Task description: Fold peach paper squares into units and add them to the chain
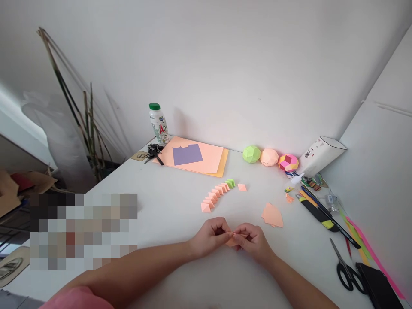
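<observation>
My left hand [214, 237] and my right hand [252, 241] meet over the near part of the white table. Between their pinched fingertips is a small piece of peach paper [231, 242], mostly covered by the fingers. Beyond the hands, a curved row of folded peach paper units [215, 195] ends in green folded units [230, 183]. One loose peach unit [242, 187] lies just right of that row. To the right of my right hand is a small pile of cut peach paper pieces [272, 215].
Peach sheets [206, 152] with a purple paper [187, 155] lie at the back, beside a bottle [159, 123]. Green [251, 154], peach [269, 157] and multicoloured [288, 162] paper balls stand by the wall. At right are black scissors [346, 270], a cutter [317, 213] and a white box [322, 155].
</observation>
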Action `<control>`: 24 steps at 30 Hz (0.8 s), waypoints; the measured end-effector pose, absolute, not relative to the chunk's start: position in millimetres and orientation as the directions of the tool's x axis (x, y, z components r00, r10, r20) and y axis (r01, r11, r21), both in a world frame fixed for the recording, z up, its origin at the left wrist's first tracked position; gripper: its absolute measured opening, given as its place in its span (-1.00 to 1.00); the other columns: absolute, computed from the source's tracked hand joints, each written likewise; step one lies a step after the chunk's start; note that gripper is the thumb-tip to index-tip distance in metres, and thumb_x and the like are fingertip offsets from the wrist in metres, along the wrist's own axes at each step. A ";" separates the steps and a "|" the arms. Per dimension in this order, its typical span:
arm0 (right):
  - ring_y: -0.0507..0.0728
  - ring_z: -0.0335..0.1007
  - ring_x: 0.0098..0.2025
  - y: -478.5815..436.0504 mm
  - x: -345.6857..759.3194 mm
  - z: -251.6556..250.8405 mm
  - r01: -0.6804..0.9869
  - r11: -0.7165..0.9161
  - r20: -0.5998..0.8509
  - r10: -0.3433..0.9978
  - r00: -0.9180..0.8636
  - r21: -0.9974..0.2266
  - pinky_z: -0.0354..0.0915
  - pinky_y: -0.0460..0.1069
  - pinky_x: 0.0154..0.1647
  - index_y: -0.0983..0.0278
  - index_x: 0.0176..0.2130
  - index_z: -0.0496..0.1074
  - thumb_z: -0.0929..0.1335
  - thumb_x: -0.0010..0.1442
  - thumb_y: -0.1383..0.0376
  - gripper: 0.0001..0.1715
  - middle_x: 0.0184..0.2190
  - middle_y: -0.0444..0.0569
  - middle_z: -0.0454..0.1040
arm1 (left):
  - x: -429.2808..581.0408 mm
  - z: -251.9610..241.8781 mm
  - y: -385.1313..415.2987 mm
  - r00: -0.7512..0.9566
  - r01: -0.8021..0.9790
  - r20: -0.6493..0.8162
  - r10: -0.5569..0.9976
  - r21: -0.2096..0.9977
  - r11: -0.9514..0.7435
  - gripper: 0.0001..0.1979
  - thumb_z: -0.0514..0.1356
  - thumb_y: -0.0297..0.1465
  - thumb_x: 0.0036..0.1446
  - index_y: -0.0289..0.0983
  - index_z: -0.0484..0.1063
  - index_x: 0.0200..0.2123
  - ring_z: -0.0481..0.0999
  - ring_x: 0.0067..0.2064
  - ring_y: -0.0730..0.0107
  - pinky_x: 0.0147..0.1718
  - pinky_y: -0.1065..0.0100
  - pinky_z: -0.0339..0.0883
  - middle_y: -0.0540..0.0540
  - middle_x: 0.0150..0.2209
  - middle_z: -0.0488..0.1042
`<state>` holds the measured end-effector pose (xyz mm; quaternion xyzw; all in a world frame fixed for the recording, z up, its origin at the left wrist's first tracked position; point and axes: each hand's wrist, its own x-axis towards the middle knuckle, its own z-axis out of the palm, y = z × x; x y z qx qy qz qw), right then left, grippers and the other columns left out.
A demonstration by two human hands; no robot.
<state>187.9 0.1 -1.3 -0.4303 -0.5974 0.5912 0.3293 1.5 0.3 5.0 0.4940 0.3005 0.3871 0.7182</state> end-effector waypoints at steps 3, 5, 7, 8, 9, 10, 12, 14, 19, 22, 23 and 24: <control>0.06 0.41 -0.52 1.0 189.1 -2.4 0.138 -0.070 -0.122 0.899 -0.420 -0.988 0.33 -0.06 -0.50 0.29 -0.41 0.40 0.38 0.11 0.15 -0.76 -0.56 -0.11 0.44 | 1.4 4.4 -0.3 0.505 -0.219 -0.069 0.860 0.954 0.205 -0.74 0.21 -0.25 0.07 -0.28 0.23 -0.49 0.52 -0.36 0.27 -0.43 0.33 0.28 -0.07 -0.49 0.49; 0.06 0.41 -0.53 1.4 189.8 -2.9 0.147 -0.074 -0.130 0.898 -0.421 -0.986 0.33 -0.06 -0.50 0.29 -0.40 0.39 0.38 0.11 0.15 -0.76 -0.56 -0.10 0.45 | 1.2 4.2 -0.5 0.490 -0.206 -0.077 0.868 0.958 0.201 -0.73 0.20 -0.26 0.06 -0.28 0.22 -0.50 0.48 -0.42 0.34 -0.49 0.39 0.22 -0.04 -0.52 0.45; 0.05 0.41 -0.53 1.6 190.4 -2.6 0.150 -0.073 -0.130 0.897 -0.422 -0.986 0.33 -0.07 -0.50 0.29 -0.40 0.39 0.38 0.12 0.15 -0.75 -0.54 -0.10 0.45 | 0.6 4.5 -0.4 0.469 -0.194 -0.087 0.879 0.961 0.198 -0.73 0.19 -0.27 0.06 -0.28 0.20 -0.52 0.39 -0.49 0.43 -0.54 0.43 0.14 0.00 -0.56 0.39; 0.04 0.40 -0.53 1.7 190.5 -2.1 0.150 -0.070 -0.129 0.897 -0.424 -0.986 0.33 -0.07 -0.50 0.29 -0.40 0.38 0.37 0.12 0.15 -0.75 -0.53 -0.10 0.45 | 0.3 4.9 -0.4 0.460 -0.186 -0.091 0.884 0.963 0.196 -0.73 0.19 -0.27 0.06 -0.28 0.19 -0.52 0.34 -0.51 0.46 -0.55 0.44 0.10 0.03 -0.58 0.35; 0.04 0.40 -0.54 1.7 190.5 -1.5 0.152 -0.066 -0.126 0.897 -0.424 -0.986 0.32 -0.08 -0.50 0.29 -0.40 0.38 0.37 0.12 0.15 -0.75 -0.54 -0.10 0.45 | -0.1 5.2 -0.6 0.452 -0.178 -0.093 0.887 0.965 0.192 -0.74 0.18 -0.28 0.06 -0.27 0.18 -0.52 0.30 -0.53 0.49 -0.56 0.45 0.08 0.04 -0.58 0.32; 0.03 0.39 -0.54 1.8 190.4 -0.9 0.155 -0.062 -0.124 0.897 -0.425 -0.986 0.32 -0.08 -0.50 0.30 -0.40 0.37 0.37 0.13 0.15 -0.75 -0.55 -0.11 0.45 | -0.5 5.6 -0.9 0.444 -0.171 -0.091 0.891 0.968 0.184 -0.74 0.17 -0.30 0.06 -0.27 0.17 -0.52 0.25 -0.54 0.52 -0.57 0.46 0.05 0.06 -0.59 0.28; 0.03 0.39 -0.54 1.9 190.1 0.3 0.162 -0.057 -0.122 0.896 -0.427 -0.985 0.31 -0.09 -0.50 0.30 -0.41 0.37 0.37 0.13 0.15 -0.75 -0.57 -0.12 0.44 | -1.1 6.1 -1.9 0.418 -0.152 -0.075 0.905 0.977 0.151 -0.75 0.16 -0.33 0.07 -0.26 0.14 -0.53 0.17 -0.56 0.55 -0.57 0.47 0.01 0.10 -0.60 0.21; 0.03 0.39 -0.54 1.9 189.8 0.7 0.162 -0.055 -0.120 0.897 -0.426 -0.985 0.30 -0.09 -0.50 0.30 -0.41 0.36 0.36 0.13 0.15 -0.75 -0.58 -0.12 0.44 | -1.1 5.7 -3.1 0.395 -0.125 -0.051 0.917 0.986 0.108 -0.76 0.15 -0.35 0.07 -0.26 0.14 -0.53 0.14 -0.56 0.57 -0.58 0.47 0.01 0.12 -0.59 0.16; 0.04 0.40 -0.53 1.6 189.4 -1.7 0.169 -0.028 -0.101 0.893 -0.440 -0.985 0.31 -0.08 -0.49 0.30 -0.40 0.37 0.35 0.15 0.16 -0.76 -0.56 -0.10 0.46 | 1.5 3.8 -4.6 0.394 -0.048 -0.019 0.919 0.998 0.041 -0.81 0.17 -0.33 0.06 -0.27 0.24 -0.49 0.36 -0.46 0.45 -0.50 0.43 0.19 0.02 -0.48 0.32; 0.05 0.40 -0.52 1.3 188.9 -3.3 0.187 -0.014 -0.097 0.890 -0.445 -0.982 0.32 -0.07 -0.49 0.29 -0.40 0.37 0.35 0.15 0.18 -0.78 -0.56 -0.10 0.46 | 3.0 5.4 -4.8 0.419 -0.060 -0.030 0.908 0.996 0.061 -0.82 0.16 -0.33 0.07 -0.27 0.24 -0.49 0.45 -0.41 0.38 -0.45 0.40 0.26 0.01 -0.50 0.37; 0.05 0.40 -0.52 1.2 188.7 -3.6 0.194 -0.011 -0.098 0.890 -0.445 -0.981 0.32 -0.07 -0.49 0.29 -0.40 0.37 0.35 0.15 0.18 -0.78 -0.56 -0.10 0.46 | 3.3 6.0 -4.8 0.427 -0.077 -0.037 0.903 0.994 0.077 -0.83 0.16 -0.34 0.07 -0.26 0.23 -0.48 0.46 -0.41 0.37 -0.45 0.40 0.27 0.02 -0.52 0.37; 0.05 0.40 -0.52 1.0 188.4 -3.6 0.201 -0.007 -0.098 0.891 -0.444 -0.980 0.31 -0.07 -0.49 0.29 -0.40 0.37 0.35 0.15 0.19 -0.78 -0.57 -0.10 0.46 | 3.5 6.4 -4.8 0.435 -0.092 -0.042 0.899 0.992 0.091 -0.83 0.15 -0.35 0.07 -0.26 0.22 -0.48 0.47 -0.41 0.36 -0.45 0.39 0.27 0.03 -0.53 0.38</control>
